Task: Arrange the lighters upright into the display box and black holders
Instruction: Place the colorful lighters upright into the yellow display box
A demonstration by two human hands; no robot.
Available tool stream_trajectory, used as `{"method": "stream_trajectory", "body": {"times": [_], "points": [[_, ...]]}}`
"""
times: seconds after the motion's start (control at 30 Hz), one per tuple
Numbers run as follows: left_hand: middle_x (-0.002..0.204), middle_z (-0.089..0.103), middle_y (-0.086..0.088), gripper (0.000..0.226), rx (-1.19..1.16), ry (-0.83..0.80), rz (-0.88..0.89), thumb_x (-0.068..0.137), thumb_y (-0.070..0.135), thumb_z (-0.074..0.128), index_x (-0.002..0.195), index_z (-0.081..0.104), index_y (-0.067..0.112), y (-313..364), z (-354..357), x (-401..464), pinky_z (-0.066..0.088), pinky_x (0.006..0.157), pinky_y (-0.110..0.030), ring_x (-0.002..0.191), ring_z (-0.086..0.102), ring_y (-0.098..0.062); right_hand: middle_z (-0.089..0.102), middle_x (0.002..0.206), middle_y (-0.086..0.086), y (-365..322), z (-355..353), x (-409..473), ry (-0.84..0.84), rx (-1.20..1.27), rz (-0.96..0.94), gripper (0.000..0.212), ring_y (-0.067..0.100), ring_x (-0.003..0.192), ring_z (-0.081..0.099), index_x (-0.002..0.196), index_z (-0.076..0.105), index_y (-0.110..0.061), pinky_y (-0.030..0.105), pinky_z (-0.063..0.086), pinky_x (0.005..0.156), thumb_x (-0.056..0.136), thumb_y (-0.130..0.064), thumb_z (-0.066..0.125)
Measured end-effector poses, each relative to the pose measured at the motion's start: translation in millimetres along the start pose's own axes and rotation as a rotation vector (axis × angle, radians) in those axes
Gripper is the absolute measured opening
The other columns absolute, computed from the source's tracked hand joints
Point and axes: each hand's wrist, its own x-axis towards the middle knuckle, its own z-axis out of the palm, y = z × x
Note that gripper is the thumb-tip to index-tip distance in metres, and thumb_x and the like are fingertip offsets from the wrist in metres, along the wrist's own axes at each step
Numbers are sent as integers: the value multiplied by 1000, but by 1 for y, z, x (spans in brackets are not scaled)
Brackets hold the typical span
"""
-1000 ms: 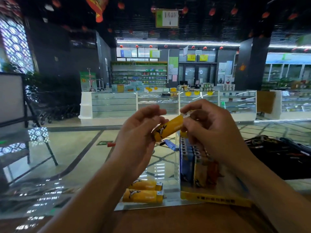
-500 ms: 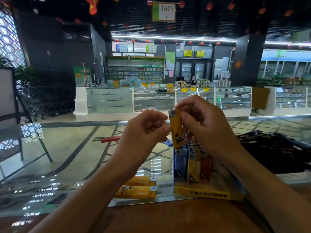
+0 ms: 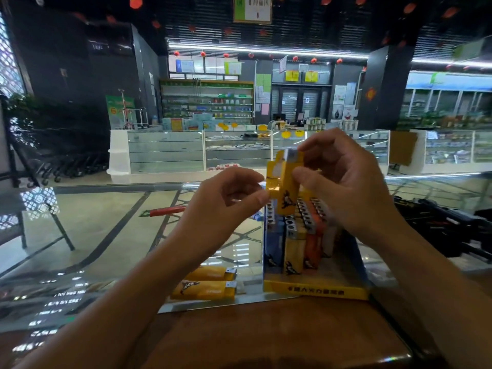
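The right hand [image 3: 343,182] pinched a yellow lighter [image 3: 286,193] upright between thumb and fingers. Just left of that grip, the left hand [image 3: 234,198] pinched a yellow wrapper flap [image 3: 274,187] touching the lighter's side. Directly below the grip, the display box [image 3: 316,290] held blue, yellow and orange lighters upright. Below and left, two yellow lighters [image 3: 206,284] lay flat on the glass counter [image 3: 106,235].

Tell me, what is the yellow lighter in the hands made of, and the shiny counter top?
The yellow lighter looks like glossy plastic with a silvery metal cap, though blurred. The shiny counter top seems to be glass: it mirrors the ceiling lights, and the floor shows through it.
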Motion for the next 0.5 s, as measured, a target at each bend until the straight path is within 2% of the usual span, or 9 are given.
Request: {"method": "stream_trajectory", "body": {"times": [0.07,0.2,0.3,0.4,0.5], "points": [[105,70,12,50,38,-52,-97,67,43,74,113,60,32,-6,-4,1,56,84,-26,99,66,-3,67,90,0,3,-18,-4,116,-12,2,23,10,84,68,103,58,-17,19,54,74,89,-2,68],[127,50,27,86,244,-302,-279,58,54,78,134,39,40,-15,-3,-2,46,86,-16,117,50,2,62,87,0,20,-48,-16,265,-133,16,22,2,75,63,103,54,-10,12,50,68,89,3,65],[132,33,33,110,464,-500,-310,59,60,80,147,15,46,-20,0,-5,35,99,-22,127,33,-1,62,87,-8,40,-55,-30,229,-223,71,22,4,78,63,99,56,-20,14,51,70,86,-9,68],[124,27,36,114,619,-609,-325,69,54,80,150,2,46,-18,7,-7,31,107,-30,126,24,0,63,88,-10,52,-55,-39,124,-361,88,22,3,84,61,98,56,-24,8,46,74,86,-13,71],[150,29,25,116,690,-607,-348,72,51,80,153,-2,40,-17,11,-9,28,116,-39,140,23,-8,63,89,-12,53,-56,-43,59,-458,89,23,-2,88,58,97,57,-26,1,38,73,85,-14,73]]}}
